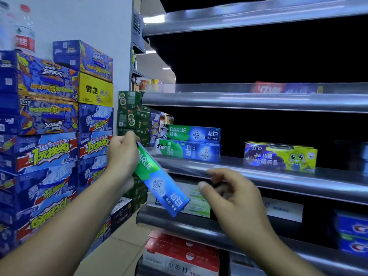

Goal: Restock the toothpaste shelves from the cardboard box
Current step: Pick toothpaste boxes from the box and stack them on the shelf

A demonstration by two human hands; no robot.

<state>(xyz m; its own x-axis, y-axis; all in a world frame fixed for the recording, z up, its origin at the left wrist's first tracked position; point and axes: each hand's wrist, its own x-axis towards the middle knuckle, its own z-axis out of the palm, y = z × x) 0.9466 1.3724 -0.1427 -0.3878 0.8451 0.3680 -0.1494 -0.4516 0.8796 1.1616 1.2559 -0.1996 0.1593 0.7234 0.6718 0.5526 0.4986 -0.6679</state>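
Glossy metal shelves (258, 172); left hand (122, 154) round a slim cardboard toothpaste carton (161, 186), right hand (233, 194) loose-fingered, empty.

I see my left hand (123, 154) gripping the upper end of a tilted toothpaste box (162, 185), my right hand (233, 198) loosely curled just beside its lower end, near the shelf (268, 177) bearing two stacked Darlie boxes (191, 144).

Dim shelf (258, 100) recesses, glare along rails, motion-blurred right hand (233, 194), wide-angle edge bending.
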